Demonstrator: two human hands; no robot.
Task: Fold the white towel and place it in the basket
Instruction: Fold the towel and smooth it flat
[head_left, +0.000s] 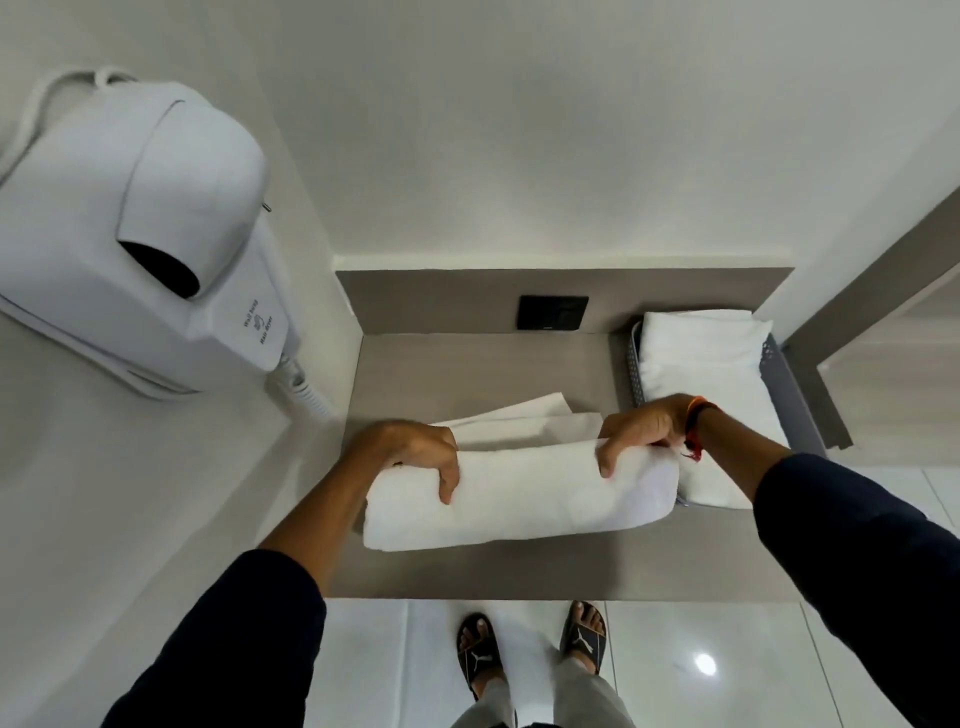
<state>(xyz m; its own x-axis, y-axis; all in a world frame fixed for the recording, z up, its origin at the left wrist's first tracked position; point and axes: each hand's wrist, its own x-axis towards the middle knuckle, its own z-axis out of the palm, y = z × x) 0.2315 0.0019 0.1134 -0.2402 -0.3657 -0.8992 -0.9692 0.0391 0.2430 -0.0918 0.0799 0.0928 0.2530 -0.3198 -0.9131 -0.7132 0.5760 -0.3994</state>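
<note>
- Here, seen from the head camera looking down, a folded white towel (519, 493) lies lengthwise on a grey counter (467, 571).
- The left hand (415, 452) is closed over the towel's left end, thumb curled down its front.
- The right hand (639, 428) grips the towel's upper right edge; red and orange threads circle that wrist.
- White paper sheets (524, 418) lie just behind the towel.
- A grey perforated basket (784, 384) sits at the counter's right end, holding folded white towels (701, 358).
- A wall-mounted hair dryer (130, 234) hangs on the left.
- Below, sandalled feet (530, 649) stand on glossy white floor tiles.
</note>
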